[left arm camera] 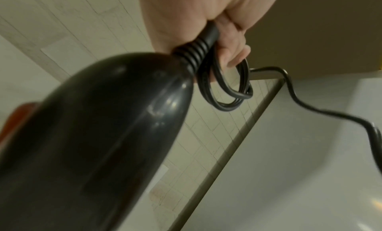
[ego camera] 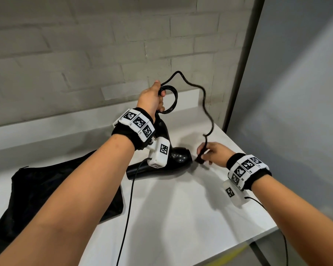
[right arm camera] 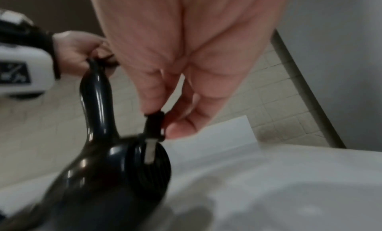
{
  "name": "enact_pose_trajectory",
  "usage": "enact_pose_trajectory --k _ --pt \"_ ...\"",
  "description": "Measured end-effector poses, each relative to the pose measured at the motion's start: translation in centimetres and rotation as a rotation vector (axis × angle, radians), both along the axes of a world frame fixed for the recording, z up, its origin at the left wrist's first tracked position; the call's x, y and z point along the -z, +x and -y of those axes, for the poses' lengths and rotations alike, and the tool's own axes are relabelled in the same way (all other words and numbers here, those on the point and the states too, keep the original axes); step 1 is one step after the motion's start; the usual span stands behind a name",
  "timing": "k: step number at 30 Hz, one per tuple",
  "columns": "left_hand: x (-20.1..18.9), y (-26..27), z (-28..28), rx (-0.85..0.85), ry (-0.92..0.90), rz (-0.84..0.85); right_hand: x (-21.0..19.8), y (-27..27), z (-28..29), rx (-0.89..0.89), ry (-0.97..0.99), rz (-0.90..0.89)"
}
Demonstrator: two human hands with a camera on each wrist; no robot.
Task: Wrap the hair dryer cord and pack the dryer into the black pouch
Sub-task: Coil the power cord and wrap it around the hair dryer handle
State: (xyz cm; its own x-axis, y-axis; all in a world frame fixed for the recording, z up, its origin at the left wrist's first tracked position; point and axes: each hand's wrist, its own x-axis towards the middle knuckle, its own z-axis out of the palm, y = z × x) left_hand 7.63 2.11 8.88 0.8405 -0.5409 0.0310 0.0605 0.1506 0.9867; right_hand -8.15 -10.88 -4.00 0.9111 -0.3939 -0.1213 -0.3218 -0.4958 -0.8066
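Head view: a person's two bare arms reach over a white table (ego camera: 181, 208) set against a pale brick wall (ego camera: 65, 45).
Left hand: the left hand (ego camera: 151, 98) is raised above the table, fingers curled round the end of the handle and round a few small loops of cord.
Hair dryer: the black hair dryer (ego camera: 161, 166) hangs handle-up from that hand, its barrel low over the table, nozzle towards the pouch; whether it touches the surface cannot be told.
Cord: the black cord (ego camera: 204, 98) leaves the coil, arches up, then snakes down to the right hand.
Right hand: the right hand (ego camera: 213, 153) sits low beside the dryer's rear grille, thumb and fingertips (right arm camera: 177, 128) pinching the plug.
Plug: the black plug (right arm camera: 154, 126) points down, its metal prong showing against the grille.
Black pouch: the black pouch (ego camera: 46, 189) lies flat on the table to the left, under the left forearm.
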Motion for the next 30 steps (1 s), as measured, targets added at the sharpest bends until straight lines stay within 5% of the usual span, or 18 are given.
enact_pose_trajectory --k 6,10,20,26,30 --pt "0.2 -0.3 0.3 -0.016 0.095 0.087 -6.1 2.6 -1.7 0.196 0.158 0.653" --pt "0.3 -0.3 0.3 -0.017 0.132 0.122 -8.3 4.6 -3.0 0.195 0.222 0.859" --pt "0.6 -0.2 0.5 -0.029 0.207 0.256 -8.6 8.8 -5.1 0.221 -0.116 0.846" --pt "0.7 -0.2 0.2 0.045 0.207 0.199 -8.8 10.1 -5.2 0.317 0.040 0.870" --pt "0.8 -0.2 0.0 0.056 0.195 0.178 -8.6 10.4 -4.4 0.162 0.084 0.764"
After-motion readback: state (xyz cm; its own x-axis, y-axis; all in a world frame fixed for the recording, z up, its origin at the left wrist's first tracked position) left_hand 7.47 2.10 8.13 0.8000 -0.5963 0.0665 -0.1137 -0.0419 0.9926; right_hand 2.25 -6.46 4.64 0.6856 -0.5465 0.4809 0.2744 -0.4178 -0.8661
